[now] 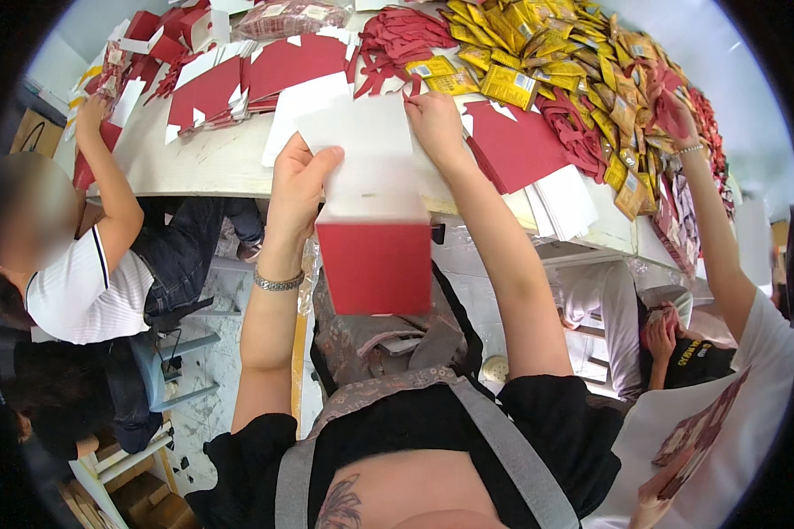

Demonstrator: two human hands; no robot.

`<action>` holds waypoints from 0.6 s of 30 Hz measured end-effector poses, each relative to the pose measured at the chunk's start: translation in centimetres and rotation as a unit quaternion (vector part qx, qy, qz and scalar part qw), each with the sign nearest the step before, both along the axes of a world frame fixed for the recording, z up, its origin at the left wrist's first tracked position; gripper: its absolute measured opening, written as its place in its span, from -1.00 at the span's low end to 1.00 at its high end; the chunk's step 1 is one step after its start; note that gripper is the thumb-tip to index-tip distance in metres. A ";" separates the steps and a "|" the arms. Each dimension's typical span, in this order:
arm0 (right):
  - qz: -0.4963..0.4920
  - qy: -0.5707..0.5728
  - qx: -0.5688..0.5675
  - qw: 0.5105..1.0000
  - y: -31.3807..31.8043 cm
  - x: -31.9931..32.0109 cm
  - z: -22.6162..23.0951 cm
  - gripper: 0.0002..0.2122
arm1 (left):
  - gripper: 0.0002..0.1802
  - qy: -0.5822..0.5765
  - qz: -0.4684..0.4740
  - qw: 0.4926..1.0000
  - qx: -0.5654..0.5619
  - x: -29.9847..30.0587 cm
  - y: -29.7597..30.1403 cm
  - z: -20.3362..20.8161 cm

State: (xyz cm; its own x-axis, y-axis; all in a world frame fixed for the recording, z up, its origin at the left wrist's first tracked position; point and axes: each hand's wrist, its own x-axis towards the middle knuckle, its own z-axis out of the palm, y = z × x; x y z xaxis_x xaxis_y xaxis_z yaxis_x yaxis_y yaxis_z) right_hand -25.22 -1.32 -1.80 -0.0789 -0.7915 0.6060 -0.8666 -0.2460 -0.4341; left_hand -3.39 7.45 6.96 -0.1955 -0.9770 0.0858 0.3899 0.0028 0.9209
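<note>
Red-and-white carton (374, 267): judged light, stiff, creasable; best held by edges. Left edge is pinched by left hand (298, 182); right hand (436, 128) curled, hold unclear.

**Red and white all over, plus loads of yellow**

The box (375, 269) is faced in plain red, with white shown inside. That same combo is repeated on the flat cards (516, 145). Ribbons (406, 37) are done in red, packets (510, 86) mostly in yellow. The greyish apron (386, 389) is covered in a small pale print.
</note>
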 end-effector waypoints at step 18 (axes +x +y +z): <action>0.185 -0.259 0.020 0.948 23.3 -1.5 9.1 -0.95 | -0.66 -0.274 -0.322 0.898 -0.124 -6.5 5.9 2.4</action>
State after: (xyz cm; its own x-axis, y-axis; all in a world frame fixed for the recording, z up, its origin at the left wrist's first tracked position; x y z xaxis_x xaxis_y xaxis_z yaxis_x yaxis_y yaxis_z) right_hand -26.68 22.02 7.35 -0.0699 -0.8445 0.5311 -0.3920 -0.4663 -0.7930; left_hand -9.87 13.31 9.40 -0.7921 -0.6104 0.0040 -0.1269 0.1710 0.9771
